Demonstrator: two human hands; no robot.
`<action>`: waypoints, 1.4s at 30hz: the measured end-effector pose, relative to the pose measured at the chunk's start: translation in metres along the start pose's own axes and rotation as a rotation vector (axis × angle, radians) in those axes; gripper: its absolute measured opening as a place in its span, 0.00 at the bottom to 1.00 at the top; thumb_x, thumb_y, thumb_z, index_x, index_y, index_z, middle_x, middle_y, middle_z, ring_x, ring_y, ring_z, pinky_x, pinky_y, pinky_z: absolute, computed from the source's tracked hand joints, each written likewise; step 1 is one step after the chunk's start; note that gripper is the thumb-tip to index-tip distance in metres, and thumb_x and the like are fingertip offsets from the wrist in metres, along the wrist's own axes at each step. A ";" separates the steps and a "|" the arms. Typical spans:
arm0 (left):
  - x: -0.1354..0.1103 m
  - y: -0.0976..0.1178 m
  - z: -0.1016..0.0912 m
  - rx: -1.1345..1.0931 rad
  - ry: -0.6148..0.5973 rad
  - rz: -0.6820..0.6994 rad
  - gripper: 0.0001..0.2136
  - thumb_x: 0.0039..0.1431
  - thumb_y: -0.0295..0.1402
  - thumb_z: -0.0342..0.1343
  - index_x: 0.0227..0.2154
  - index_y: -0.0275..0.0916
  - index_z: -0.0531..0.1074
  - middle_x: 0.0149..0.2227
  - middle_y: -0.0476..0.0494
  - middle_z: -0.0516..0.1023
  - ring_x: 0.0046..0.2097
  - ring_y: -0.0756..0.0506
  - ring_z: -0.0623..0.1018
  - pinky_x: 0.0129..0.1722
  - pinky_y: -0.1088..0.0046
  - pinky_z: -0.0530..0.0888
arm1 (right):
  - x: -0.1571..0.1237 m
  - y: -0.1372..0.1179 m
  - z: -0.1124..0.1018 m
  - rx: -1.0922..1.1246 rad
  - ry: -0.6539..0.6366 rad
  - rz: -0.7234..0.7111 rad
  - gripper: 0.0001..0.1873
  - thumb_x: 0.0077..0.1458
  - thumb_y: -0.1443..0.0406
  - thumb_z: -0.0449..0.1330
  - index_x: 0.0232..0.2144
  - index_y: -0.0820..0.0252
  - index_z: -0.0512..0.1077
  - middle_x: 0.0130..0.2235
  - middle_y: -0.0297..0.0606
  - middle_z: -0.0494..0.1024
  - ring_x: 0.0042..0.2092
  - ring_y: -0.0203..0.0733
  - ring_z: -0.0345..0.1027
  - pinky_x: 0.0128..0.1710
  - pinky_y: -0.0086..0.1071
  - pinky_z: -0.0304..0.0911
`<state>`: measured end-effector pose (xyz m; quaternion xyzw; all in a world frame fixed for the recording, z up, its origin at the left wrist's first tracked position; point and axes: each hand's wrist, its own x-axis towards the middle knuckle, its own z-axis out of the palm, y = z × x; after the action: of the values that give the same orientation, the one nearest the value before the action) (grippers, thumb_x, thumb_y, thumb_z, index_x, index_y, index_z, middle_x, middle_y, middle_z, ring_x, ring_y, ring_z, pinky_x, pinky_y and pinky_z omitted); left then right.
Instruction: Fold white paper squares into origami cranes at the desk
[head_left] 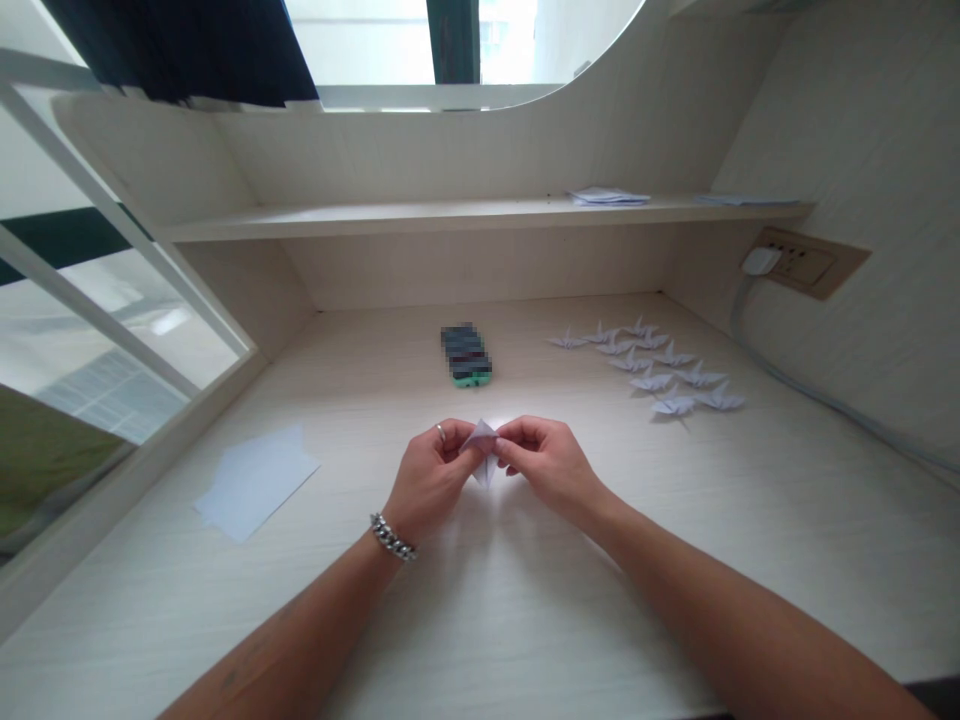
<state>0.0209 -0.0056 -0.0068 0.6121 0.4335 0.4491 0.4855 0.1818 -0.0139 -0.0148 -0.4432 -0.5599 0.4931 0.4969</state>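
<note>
Paper point(487, 472), likely light, easily creased, is sensibly pinched at its sides by left hand point(429, 468) and right hand point(553, 466), inside the table's point(360, 390) edges.

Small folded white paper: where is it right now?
In the head view, the small folded white paper is just below centre, held between the left hand and right hand, nearer the viewer than the dark, green-edged rectangular object.

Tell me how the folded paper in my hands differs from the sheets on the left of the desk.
The folded paper is creased to points, while the sheets lie flat. The folded paper is held between the left hand and right hand; the sheets rest on the desk, untouched. The folded paper looks much smaller than the sheets. Both look whitish.
</note>
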 end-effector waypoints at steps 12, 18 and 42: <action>0.000 0.001 -0.002 -0.065 0.046 -0.035 0.12 0.47 0.37 0.67 0.31 0.33 0.78 0.33 0.40 0.82 0.34 0.46 0.79 0.35 0.71 0.76 | -0.002 -0.003 -0.002 -0.116 -0.073 0.015 0.07 0.49 0.64 0.61 0.25 0.63 0.76 0.22 0.33 0.73 0.26 0.34 0.64 0.27 0.28 0.58; 0.003 0.009 -0.011 -0.053 0.218 0.027 0.11 0.47 0.37 0.67 0.30 0.33 0.78 0.32 0.40 0.82 0.35 0.46 0.79 0.36 0.72 0.75 | -0.002 -0.006 -0.002 -0.120 -0.087 0.101 0.05 0.46 0.66 0.62 0.24 0.63 0.77 0.22 0.34 0.74 0.25 0.35 0.65 0.26 0.29 0.59; 0.003 0.001 -0.005 -0.476 -0.030 -0.197 0.12 0.49 0.35 0.66 0.35 0.34 0.78 0.34 0.42 0.80 0.34 0.48 0.78 0.38 0.69 0.76 | 0.003 -0.007 -0.003 0.225 0.101 0.112 0.15 0.41 0.57 0.68 0.28 0.63 0.77 0.26 0.37 0.77 0.28 0.36 0.69 0.29 0.31 0.66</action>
<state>0.0170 -0.0020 -0.0047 0.4421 0.3659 0.4797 0.6638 0.1846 -0.0115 -0.0072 -0.4396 -0.4498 0.5566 0.5428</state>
